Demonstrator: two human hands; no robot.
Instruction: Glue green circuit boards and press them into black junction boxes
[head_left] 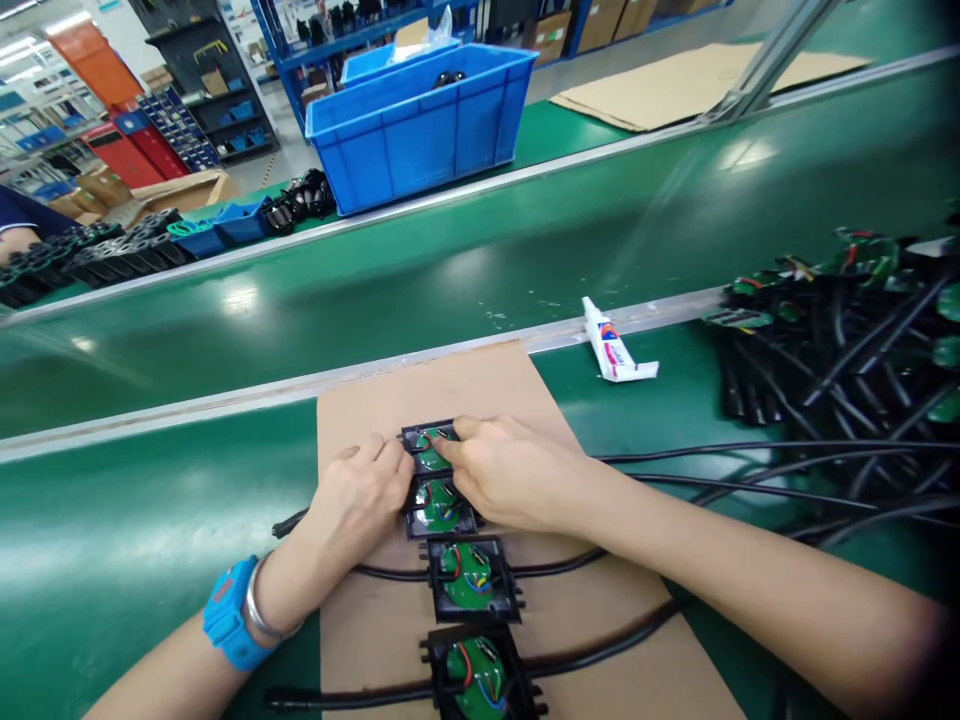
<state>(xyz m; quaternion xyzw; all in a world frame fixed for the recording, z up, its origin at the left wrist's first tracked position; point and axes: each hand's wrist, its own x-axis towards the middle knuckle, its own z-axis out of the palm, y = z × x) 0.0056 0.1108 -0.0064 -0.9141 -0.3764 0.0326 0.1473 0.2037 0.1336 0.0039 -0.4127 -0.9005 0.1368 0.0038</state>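
Note:
Several square black plastic housings, each with a round green circuit board and coloured wires inside, lie in a column on a brown cardboard sheet (420,385). At the farthest housing (409,437), my left hand (367,485) is closed around the left edge, its fingertips partly hidden. My right hand (502,470) grips the right side, with the index finger on the circuit board (431,458). Close below sits a second housing (441,507). Nearer me are a third housing (469,580) and a fourth housing (484,675), with black cables running out both sides.
A white glue tube (611,345) lies beyond the cardboard. To the right is a heap of black cables (840,350) with green boards. A large blue bin (424,130) stands across the green bench, near small blue trays (225,228) and black parts. At far left, a person's arm (19,238) shows.

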